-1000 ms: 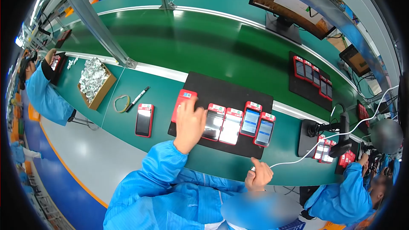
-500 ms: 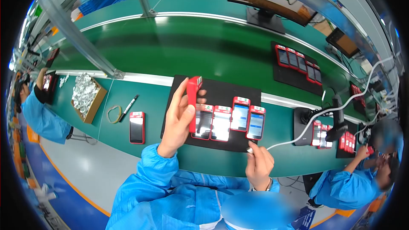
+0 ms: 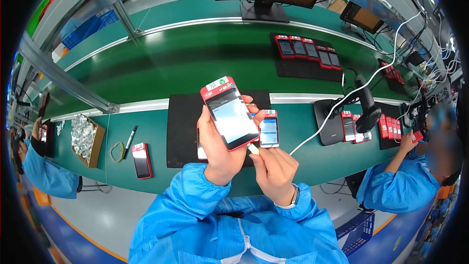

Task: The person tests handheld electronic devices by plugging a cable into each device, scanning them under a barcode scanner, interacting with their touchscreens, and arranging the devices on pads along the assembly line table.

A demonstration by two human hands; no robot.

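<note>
My left hand (image 3: 220,162) is wrapped round a red handheld terminal (image 3: 230,117), its lit screen tilted up towards me. Labels sit along the terminal's top. Between the fingertips of my right hand (image 3: 276,172) is the white plug (image 3: 253,149) of a charging cable (image 3: 337,105), right at the terminal's bottom edge. Beneath my hands lies a black mat (image 3: 180,122). On it stands another red terminal (image 3: 269,131) with a bluish screen, and others are mostly hidden behind my left hand and the held terminal.
To the left lie a single red terminal (image 3: 142,161), a marker pen (image 3: 130,142), a rubber band (image 3: 116,152) and a cardboard box (image 3: 95,147) of crinkled clear pieces. A scanner (image 3: 367,110) stands right. Several terminals rest on a far mat (image 3: 308,68). Co-workers sit at both sides.
My left hand has turned the terminal from edge-on to screen-up. My right hand has brought the cable plug up to its bottom edge. The camera view has shifted.
</note>
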